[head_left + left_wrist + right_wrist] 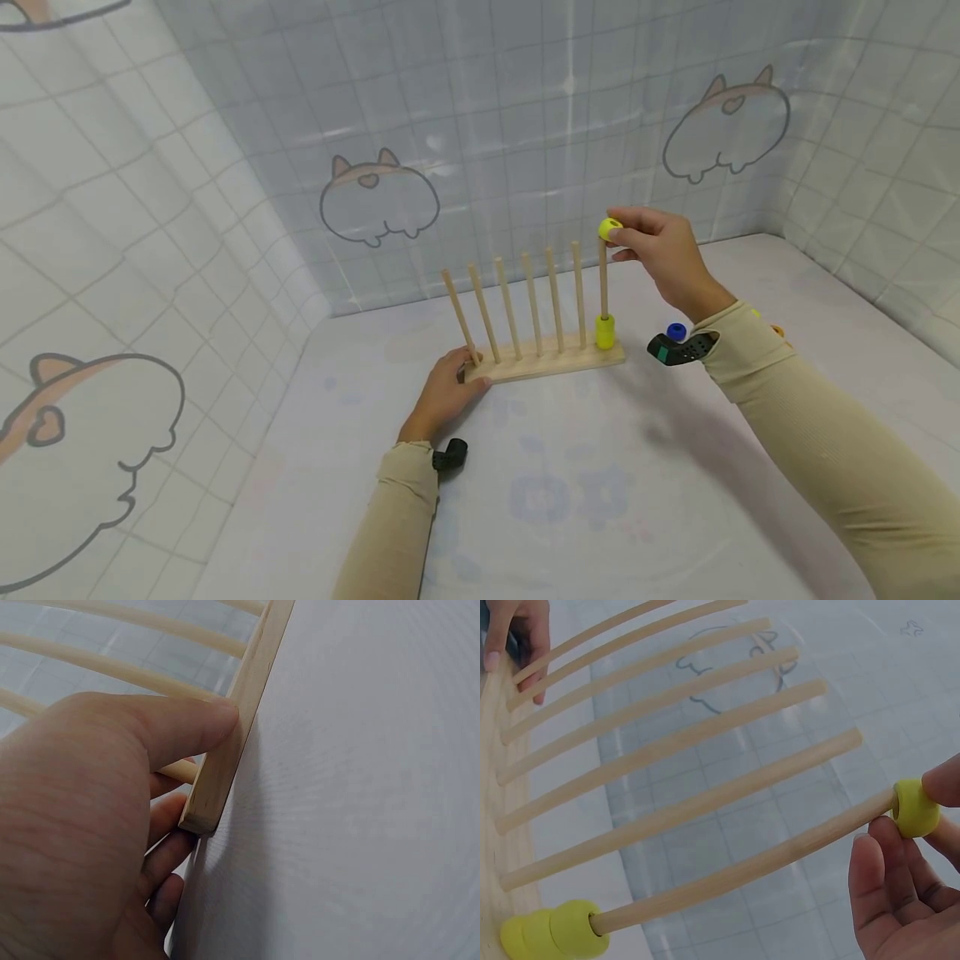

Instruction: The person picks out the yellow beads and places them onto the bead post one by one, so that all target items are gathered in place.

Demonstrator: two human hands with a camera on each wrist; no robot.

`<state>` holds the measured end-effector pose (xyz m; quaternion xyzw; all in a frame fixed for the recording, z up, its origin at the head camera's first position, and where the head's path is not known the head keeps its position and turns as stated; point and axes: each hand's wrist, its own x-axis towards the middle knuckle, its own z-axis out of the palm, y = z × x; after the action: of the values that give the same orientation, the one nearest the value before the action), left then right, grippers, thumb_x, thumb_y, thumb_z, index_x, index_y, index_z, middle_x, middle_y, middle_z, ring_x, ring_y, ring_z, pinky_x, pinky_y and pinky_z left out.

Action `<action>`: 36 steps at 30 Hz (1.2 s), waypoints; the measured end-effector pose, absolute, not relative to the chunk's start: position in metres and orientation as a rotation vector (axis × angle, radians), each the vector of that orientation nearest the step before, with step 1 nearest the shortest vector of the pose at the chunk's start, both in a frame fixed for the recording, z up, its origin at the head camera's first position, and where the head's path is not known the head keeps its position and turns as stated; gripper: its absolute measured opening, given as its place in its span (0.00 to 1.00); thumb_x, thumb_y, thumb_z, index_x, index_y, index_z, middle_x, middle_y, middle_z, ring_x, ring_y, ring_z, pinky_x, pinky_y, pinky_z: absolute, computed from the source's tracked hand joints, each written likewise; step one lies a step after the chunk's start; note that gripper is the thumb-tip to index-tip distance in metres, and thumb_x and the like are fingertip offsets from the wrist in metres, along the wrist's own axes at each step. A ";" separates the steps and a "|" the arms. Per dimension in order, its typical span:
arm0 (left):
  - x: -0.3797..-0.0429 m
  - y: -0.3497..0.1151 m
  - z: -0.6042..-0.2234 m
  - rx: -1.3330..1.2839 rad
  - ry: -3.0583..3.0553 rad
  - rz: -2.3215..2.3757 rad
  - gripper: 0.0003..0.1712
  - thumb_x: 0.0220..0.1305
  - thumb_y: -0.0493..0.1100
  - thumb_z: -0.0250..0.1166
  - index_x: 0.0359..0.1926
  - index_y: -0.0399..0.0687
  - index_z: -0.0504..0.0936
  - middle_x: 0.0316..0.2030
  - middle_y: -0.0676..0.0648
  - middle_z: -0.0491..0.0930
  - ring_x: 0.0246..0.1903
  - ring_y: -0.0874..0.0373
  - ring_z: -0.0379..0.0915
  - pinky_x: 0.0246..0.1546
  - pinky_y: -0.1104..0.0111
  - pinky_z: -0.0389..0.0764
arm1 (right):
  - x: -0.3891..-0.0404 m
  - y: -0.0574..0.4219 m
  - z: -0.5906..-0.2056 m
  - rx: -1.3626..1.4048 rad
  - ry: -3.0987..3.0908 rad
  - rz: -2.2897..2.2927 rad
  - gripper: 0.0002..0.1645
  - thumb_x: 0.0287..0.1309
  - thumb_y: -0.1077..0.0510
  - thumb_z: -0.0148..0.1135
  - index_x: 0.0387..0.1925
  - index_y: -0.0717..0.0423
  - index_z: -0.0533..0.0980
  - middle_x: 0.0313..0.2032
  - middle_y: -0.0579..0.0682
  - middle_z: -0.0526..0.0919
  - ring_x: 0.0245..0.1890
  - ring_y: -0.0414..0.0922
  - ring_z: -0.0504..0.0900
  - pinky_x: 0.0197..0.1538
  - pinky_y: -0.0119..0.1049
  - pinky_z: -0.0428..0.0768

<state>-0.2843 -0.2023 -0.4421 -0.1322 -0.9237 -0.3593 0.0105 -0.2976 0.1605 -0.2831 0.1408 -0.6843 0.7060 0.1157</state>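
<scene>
A wooden peg rack (551,363) with a row of upright wooden rods stands on the table. My left hand (447,389) grips its left end, thumb on the front edge and fingers behind, as the left wrist view shows. At the rack's other end, my right hand (667,254) pinches a yellow bead (917,808) by its sides. The bead sits at the tip of the rightmost rod (742,879), with the rod's end at its hole. A short stack of yellow beads (605,332) rests at the foot of that same rod. The other rods carry no beads.
To the right of the rack lies a blue bead (677,332). An orange piece (778,331) shows partly behind the right sleeve, with a bit of yellow near it. Tile-patterned sheets with cartoon animals (380,198) rise behind and beside the white table cover (570,508).
</scene>
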 end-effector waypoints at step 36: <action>-0.284 -0.203 -0.442 -0.432 -2.877 -1.135 0.31 0.64 0.52 0.68 0.66 0.51 0.76 0.70 0.46 0.66 0.70 0.47 0.58 0.67 0.52 0.64 | -0.293 0.156 -0.275 0.379 -2.216 1.892 0.24 0.69 0.58 0.62 0.62 0.62 0.75 0.51 0.53 0.80 0.47 0.48 0.80 0.46 0.32 0.82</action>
<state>-0.2844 -0.2030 -0.4417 -0.1382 -0.9213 -0.3634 0.0092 -0.2931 0.1563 -0.2752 0.1285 -0.7504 0.6404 0.1014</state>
